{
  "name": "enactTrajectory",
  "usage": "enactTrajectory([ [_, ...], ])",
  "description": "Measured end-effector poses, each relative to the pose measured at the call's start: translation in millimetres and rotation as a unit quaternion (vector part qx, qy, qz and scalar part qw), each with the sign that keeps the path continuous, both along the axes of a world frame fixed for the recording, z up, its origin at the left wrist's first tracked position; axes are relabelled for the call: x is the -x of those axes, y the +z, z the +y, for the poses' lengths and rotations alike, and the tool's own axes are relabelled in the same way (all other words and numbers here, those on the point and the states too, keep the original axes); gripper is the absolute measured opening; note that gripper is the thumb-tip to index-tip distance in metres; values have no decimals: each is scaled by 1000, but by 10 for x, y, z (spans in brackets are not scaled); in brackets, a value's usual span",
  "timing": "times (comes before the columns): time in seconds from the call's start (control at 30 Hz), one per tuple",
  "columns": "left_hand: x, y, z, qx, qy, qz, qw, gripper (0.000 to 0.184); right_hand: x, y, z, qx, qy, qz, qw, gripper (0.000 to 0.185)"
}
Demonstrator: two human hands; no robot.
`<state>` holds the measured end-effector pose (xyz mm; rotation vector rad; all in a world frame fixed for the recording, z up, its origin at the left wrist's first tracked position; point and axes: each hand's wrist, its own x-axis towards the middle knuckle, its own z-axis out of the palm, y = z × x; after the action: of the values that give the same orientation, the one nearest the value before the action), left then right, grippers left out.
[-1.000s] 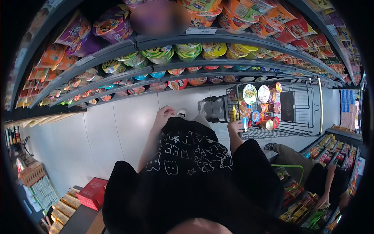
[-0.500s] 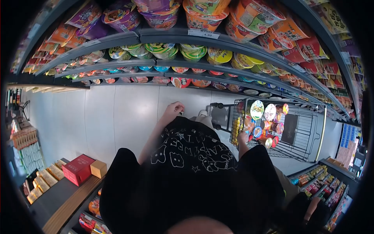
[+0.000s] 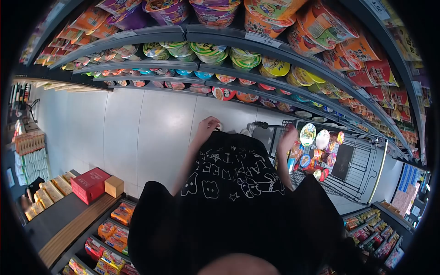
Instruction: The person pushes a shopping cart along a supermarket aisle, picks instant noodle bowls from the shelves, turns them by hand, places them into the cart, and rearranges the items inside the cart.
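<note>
My left hand (image 3: 210,124) is in front of my black shirt (image 3: 238,169), over the pale floor, with its fingers curled; whether they hold anything is too small to tell. My right hand (image 3: 288,135) is raised at the near left corner of the shopping cart (image 3: 341,160), blurred, and its fingers cannot be made out. Inside the cart lie several noodle cups and bowls, among them a white-and-green lidded bowl (image 3: 307,134) just right of my right hand and a blue-lidded cup (image 3: 305,160) below it.
Shelves (image 3: 229,35) of noodle bowls curve across the top. A red box (image 3: 90,185) and a small tan box (image 3: 114,186) stand on a counter at the lower left. Snack racks (image 3: 376,233) are at the lower right, and packets (image 3: 110,229) fill bins at the lower left.
My right hand has moved up from the cart's lower left side to its upper left corner. The view has shifted, and the person at the right is no longer clearly visible.
</note>
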<state>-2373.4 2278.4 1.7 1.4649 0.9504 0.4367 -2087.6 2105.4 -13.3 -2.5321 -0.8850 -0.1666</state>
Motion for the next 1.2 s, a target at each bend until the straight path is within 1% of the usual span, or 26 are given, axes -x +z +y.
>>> enactTrajectory([
  [0.03,20,-13,12,0,4,0,1000,15,37,106,275,-82,66,55,993,32],
  [0.07,36,-31,24,-1,7,-1,1000,15,93,279,586,-118,84,216,966,24],
  [0.1,54,-42,37,-3,7,-3,1000,15,65,271,882,-148,142,178,962,15],
  [0.13,75,-54,39,-11,14,-14,1000,14,104,344,1217,-256,142,288,912,14],
  [0.17,88,-65,56,-19,22,-25,999,13,208,667,1532,-307,178,295,887,18],
  [0.2,97,-72,75,-20,25,-27,999,13,216,733,1846,-354,134,438,816,22],
  [0.23,121,-83,73,-17,33,-32,999,13,102,701,2126,-322,180,351,860,24],
  [0.27,151,-87,73,-14,40,-38,998,13,121,860,2361,-294,95,480,821,30],
  [0.37,230,-39,136,-26,46,-32,998,13,-10,847,2866,-216,68,483,846,30],
  [0.43,260,-62,187,-34,53,-40,997,13,-170,381,3116,-357,64,323,874,27],
  [0.47,276,-68,208,-38,56,-48,997,14,-233,300,3148,-396,96,368,836,22],
  [0.5,278,-57,239,-39,57,-48,996,14,-263,257,3172,-396,98,368,836,22],
  [0.57,290,-38,253,-33,68,-47,996,14,-178,447,3009,-459,136,417,773,13],
  [0.7,269,12,366,-32,48,-19,998,13,-24,781,2653,-429,134,446,774,22],
  [0.77,269,2,391,-21,23,-50,998,13,61,812,2401,-389,118,419,812,29],
  [0.8,270,23,394,-20,21,-49,998,13,158,884,2230,-387,126,422,810,31],
  [0.87,235,180,421,-12,11,-82,997,28,298,947,1884,-375,135,453,797,33],
  [0.9,220,287,419,-11,9,-81,997,28,349,941,1725,-364,136,482,786,32],
  [0.93,213,419,398,-41,9,-95,995,47,441,988,1583,-363,132,483,786,32],
  [0.97,215,545,374,-69,8,-107,992,67,536,1050,1449,-344,120,547,754,31],
  [1.0,211,677,380,-66,3,-104,992,67,622,1132,1378,-325,108,607,717,31],
  [1.03,202,802,400,-72,-18,-137,988,83,692,1192,1341,-327,102,608,716,31],
  [1.07,206,848,407,-75,-39,-169,982,100,772,1247,1294,-289,111,668,677,30],
  [1.13,229,802,446,-63,-60,-191,978,106,944,1412,1259,-234,147,748,604,30],
  [1.17,251,786,452,-56,-76,-216,972,113,994,1449,1266,-236,140,749,603,30],
  [1.2,273,844,452,-28,-55,-243,968,106,1021,1470,1297,-241,147,764,580,30],
])
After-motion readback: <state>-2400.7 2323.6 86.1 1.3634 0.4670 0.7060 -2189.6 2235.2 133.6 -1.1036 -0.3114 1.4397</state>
